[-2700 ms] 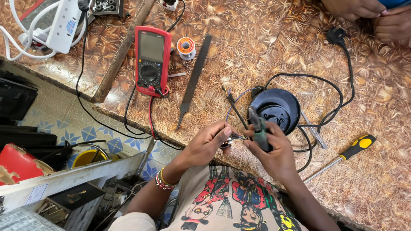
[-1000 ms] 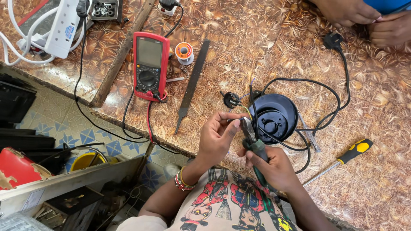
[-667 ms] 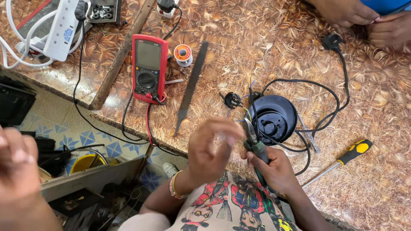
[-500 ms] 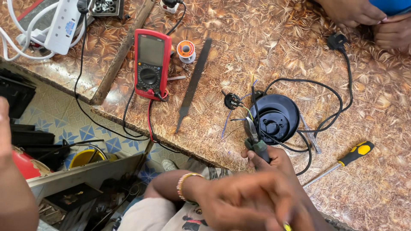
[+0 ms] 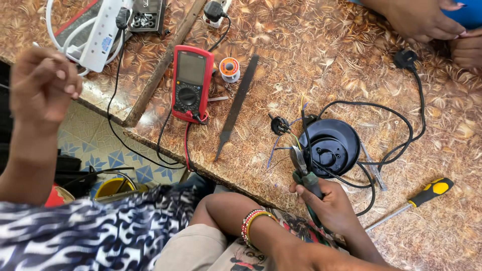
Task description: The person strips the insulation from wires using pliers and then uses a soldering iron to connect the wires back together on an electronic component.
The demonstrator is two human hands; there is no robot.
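1. My right hand (image 5: 329,203) grips green-handled pliers (image 5: 304,175) at the surface's (image 5: 311,55) near edge, beside the black round base (image 5: 329,148); my left hand is hidden.
2. Patterned floor tiles (image 5: 95,150) lie below the surface's edge.

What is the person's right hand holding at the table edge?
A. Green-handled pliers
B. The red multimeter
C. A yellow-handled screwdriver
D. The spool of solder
A: the right hand grips green-handled pliers, jaws pointing at the wires beside the round black base; the screwdriver lies untouched on the table.
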